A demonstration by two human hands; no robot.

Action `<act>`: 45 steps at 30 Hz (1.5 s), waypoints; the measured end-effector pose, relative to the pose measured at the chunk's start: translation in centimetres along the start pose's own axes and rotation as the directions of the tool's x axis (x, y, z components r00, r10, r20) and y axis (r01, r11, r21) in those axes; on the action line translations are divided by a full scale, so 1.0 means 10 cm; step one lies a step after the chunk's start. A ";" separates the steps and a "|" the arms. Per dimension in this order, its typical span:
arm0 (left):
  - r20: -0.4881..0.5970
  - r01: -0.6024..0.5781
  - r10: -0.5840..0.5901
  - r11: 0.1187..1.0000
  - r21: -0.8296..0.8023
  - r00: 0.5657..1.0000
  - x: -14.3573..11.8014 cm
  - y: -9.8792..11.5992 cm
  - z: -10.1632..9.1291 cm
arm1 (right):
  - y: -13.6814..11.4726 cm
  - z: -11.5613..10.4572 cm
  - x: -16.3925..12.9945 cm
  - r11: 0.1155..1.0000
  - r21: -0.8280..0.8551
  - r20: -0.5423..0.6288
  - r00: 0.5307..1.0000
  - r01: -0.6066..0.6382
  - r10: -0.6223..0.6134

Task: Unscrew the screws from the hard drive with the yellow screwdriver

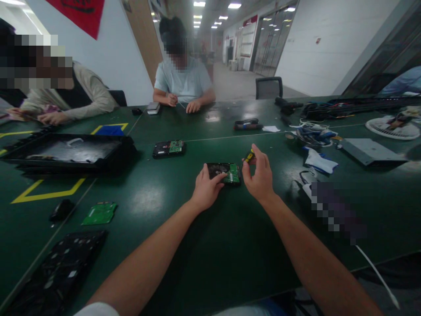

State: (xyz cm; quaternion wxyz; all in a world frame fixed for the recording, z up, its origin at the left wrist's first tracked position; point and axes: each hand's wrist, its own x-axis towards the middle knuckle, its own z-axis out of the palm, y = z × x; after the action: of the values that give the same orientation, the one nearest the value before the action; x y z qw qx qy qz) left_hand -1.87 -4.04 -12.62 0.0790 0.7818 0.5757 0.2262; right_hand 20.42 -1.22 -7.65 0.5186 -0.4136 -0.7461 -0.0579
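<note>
My left hand presses flat on the hard drive mid-table; my right hand pinches a small yellow-handled screwdriver beside it. The drive looks dense, rigid, its exposed green board fragile, so I'd grip the metal edges.

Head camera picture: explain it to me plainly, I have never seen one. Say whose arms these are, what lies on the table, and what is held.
The picture comes from a camera worn on a person's head, looking forward and down, so the two bare arms are the wearer's own. The left hand rests on a hard drive lying circuit-board side up on the green table. The right hand pinches a small yellow-and-black tool beside it. A second drive, a loose green board and a black tray lie further off. Two other people sit across the table.
</note>
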 end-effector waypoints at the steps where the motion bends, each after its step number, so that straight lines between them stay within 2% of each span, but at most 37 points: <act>1: 0.002 -0.004 0.004 1.000 -0.004 1.000 0.00 0.00 0.00 | 0.00 0.00 0.00 1.000 -0.008 -0.009 1.000 -0.002 0.002; 16: 0.001 -0.005 0.005 1.000 0.003 1.000 0.00 -0.02 0.02 | 0.03 -0.04 -0.01 1.000 0.008 -0.038 0.999 -0.013 0.013; 25: -0.004 -0.001 0.001 1.000 0.001 1.000 0.00 0.00 0.00 | 0.04 -0.02 -0.03 0.999 0.036 0.007 1.000 -0.016 0.015; 28: -0.010 -0.007 0.007 1.000 0.004 1.000 0.00 0.01 0.00 | 0.03 -0.03 -0.03 1.000 0.018 -0.019 1.000 0.021 -0.021; 31: -0.009 -0.002 0.002 1.000 0.006 1.000 0.00 0.02 0.00 | 0.03 -0.02 -0.03 0.999 0.014 0.002 0.999 0.052 -0.052; 34: -0.011 0.003 -0.003 1.000 0.007 1.000 0.00 0.02 0.00 | 0.03 -0.01 -0.03 0.999 0.032 0.015 1.000 0.023 -0.023; 38: -0.007 -0.001 0.001 1.000 0.010 1.000 0.00 0.01 -0.01 | 0.04 -0.02 -0.03 1.000 0.008 -0.023 1.000 -0.015 0.016; 45: 0.002 0.004 -0.004 1.000 0.014 1.000 0.00 0.00 0.00 | 0.05 -0.01 -0.04 1.000 0.019 -0.014 1.000 -0.016 0.016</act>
State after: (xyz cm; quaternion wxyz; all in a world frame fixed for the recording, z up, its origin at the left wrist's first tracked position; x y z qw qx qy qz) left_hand -1.86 -4.08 -12.60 0.0748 0.7814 0.5786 0.2213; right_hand 20.83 -1.18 -8.08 0.5282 -0.4143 -0.7395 -0.0496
